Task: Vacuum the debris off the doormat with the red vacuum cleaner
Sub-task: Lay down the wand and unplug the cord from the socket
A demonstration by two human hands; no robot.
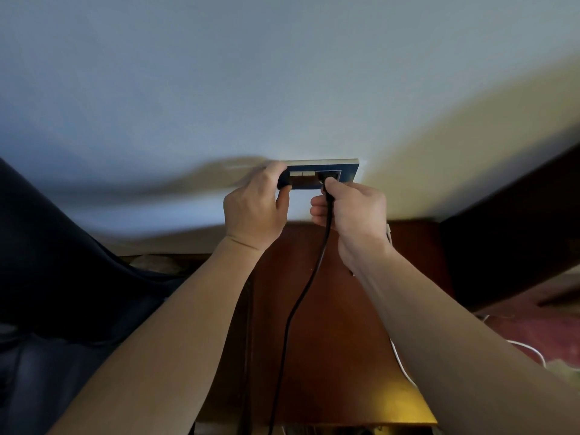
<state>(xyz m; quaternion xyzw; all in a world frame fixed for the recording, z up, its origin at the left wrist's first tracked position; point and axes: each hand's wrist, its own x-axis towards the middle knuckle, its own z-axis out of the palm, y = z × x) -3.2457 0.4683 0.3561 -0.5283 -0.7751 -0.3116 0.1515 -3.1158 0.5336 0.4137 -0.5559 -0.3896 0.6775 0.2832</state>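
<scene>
From my head camera, I am only at the start: I am at the wall socket [317, 174], and as far as I can judge the plug is going in or has just gone in, so all the vacuuming is left to do. Neither the red vacuum cleaner nor the doormat is in sight here. My right hand [351, 208] is closed around the plug end of the black cord [301, 296], its fingertips up against the socket plate, and the cord hangs down between my forearms over the brown bench [345, 309]. My left hand [254, 208] grips the left edge of the plate, thumb underneath, bracing it. Both arms reach forward, slightly bent.
</scene>
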